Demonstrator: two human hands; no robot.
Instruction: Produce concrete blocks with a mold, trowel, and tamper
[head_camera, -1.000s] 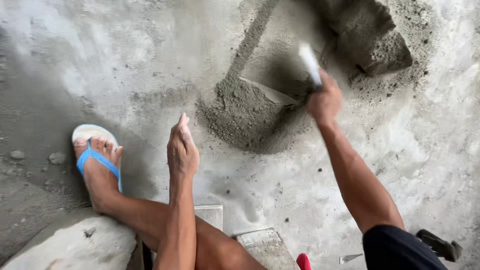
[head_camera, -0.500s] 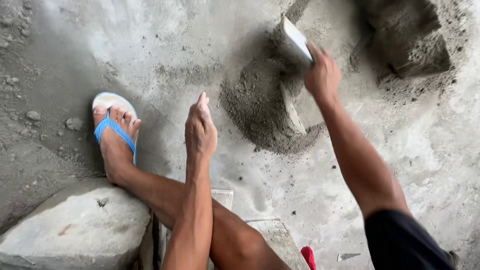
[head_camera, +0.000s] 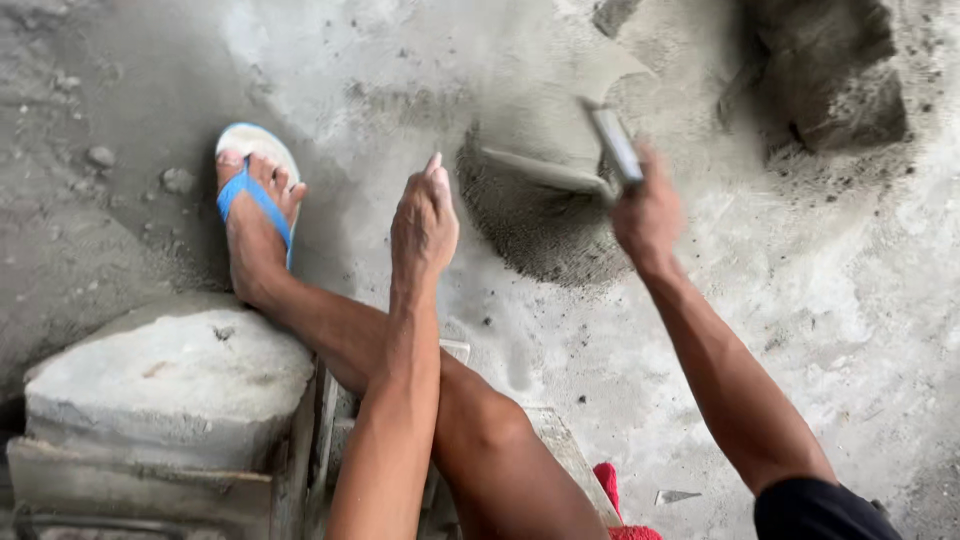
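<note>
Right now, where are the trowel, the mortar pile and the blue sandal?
trowel (head_camera: 545, 170), head view, on its flat blade.
mortar pile (head_camera: 530, 235), head view, on its dark front slope.
blue sandal (head_camera: 258, 195), head view, on its strap.

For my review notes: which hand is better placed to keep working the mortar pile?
Probably the right hand: it grips the trowel, whose blade lies on the mortar pile. The left hand hangs empty over the knee, beside the pile and touching nothing.

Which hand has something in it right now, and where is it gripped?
The right hand holds a trowel by its handle, blade on the wet mortar pile. The left hand holds nothing; it hangs over the floor.
</note>
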